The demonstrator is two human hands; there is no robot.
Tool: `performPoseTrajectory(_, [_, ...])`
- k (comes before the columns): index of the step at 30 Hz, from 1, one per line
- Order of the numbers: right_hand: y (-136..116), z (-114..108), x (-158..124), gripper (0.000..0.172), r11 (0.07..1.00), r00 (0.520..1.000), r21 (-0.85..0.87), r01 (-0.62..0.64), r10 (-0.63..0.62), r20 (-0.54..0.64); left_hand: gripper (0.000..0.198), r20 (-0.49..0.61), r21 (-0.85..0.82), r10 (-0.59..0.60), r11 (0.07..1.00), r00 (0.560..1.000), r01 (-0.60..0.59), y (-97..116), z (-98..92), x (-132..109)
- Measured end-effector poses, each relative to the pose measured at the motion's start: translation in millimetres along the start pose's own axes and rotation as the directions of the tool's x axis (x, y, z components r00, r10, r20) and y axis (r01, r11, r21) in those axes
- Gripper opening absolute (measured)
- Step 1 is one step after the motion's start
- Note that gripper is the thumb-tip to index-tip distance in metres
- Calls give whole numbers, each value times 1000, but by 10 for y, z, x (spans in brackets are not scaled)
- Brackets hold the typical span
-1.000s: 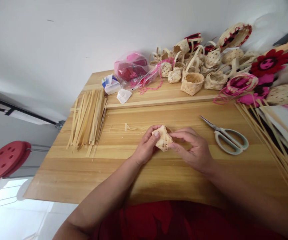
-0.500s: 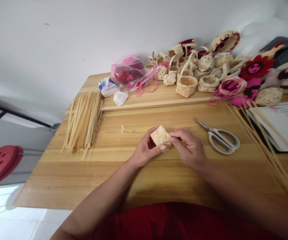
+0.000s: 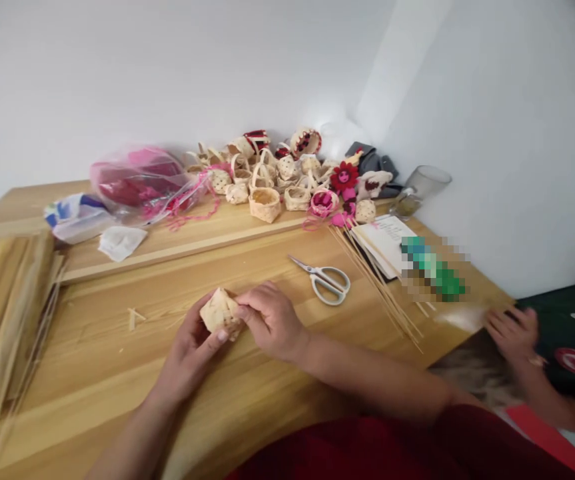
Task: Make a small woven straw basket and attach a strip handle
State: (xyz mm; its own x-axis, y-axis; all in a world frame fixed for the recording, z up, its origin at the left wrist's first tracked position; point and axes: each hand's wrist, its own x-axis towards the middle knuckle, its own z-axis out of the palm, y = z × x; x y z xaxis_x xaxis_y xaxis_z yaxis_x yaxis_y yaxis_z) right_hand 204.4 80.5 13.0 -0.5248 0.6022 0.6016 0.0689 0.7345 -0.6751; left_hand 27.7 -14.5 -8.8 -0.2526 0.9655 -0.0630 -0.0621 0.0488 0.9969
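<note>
A small pale woven basket [image 3: 218,311], made of flat strips, is held above the table in front of me; its opening does not show. My left hand [image 3: 194,350] wraps its left and lower sides, with the thumb across the near face. At the right edge, my right hand [image 3: 273,321] pinches the weave between thumb and fingers; whether a strip end is in that pinch is hidden. Scissors [image 3: 323,279] with pale handles lie on the table to the right of my right hand. Small strip offcuts [image 3: 134,317] lie left of the basket.
Flat strips [image 3: 4,320] are bundled at the left. Several finished baskets [image 3: 266,205] crowd the back, beside a plastic bag [image 3: 137,180] with pink and red contents. Thin strips [image 3: 374,283] cross a notebook [image 3: 384,240]. Another person's hand [image 3: 514,333] rests near the right table edge.
My view has swung to the right, bringing a glass mug and another person's arm into sight. Both hands keep their hold on the basket, with hardly any change in grip.
</note>
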Motion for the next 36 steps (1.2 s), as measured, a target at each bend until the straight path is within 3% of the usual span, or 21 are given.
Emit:
performPoseTrajectory(7, [21, 7, -2, 20, 998, 997, 17, -53, 52, 55, 77, -49, 4, -25, 1000, 999, 25, 57, 62, -17])
performPoseTrajectory(12, [14, -28, -15, 20, 996, 996, 38, -80, 79, 31, 80, -83, -3, -21, 1000, 996, 21, 74, 81, -5])
performPoseTrajectory(18, [44, -233, 103, 23, 985, 983, 24, -170, 172, -68, 84, -120, -47, -19, 999, 993, 13, 87, 113, -10])
performPoseTrajectory(21, [81, -381, 182, 23, 975, 975, -22, -223, 223, -14, 85, -136, -95, -6, 995, 991, -7, 53, 82, 25])
performPoseTrajectory(23, [97, -509, 206, 28, 955, 962, -152, -256, 267, 61, 85, -140, -129, -5, 992, 990, -13, 15, 42, 58])
performPoseTrajectory(25, [116, -670, 194, 41, 872, 925, -389, -296, 363, 110, 84, -141, -154, -8, 988, 990, -14, -27, 1, 88])
performPoseTrajectory(28, [176, -939, 114, 38, 682, 854, -629, -374, 517, 52, 80, -136, -171, -1, 985, 991, -22, -77, -36, 118])
performPoseTrajectory(32, [289, -1191, -42, 24, 528, 781, -705, -473, 622, -57, 81, -148, -196, 7, 980, 989, -36, -111, -44, 140])
performPoseTrajectory(36, [345, -1235, -147, 23, 440, 745, -735, -516, 654, -131, 81, -158, -192, 5, 981, 987, -35, -115, -49, 154])
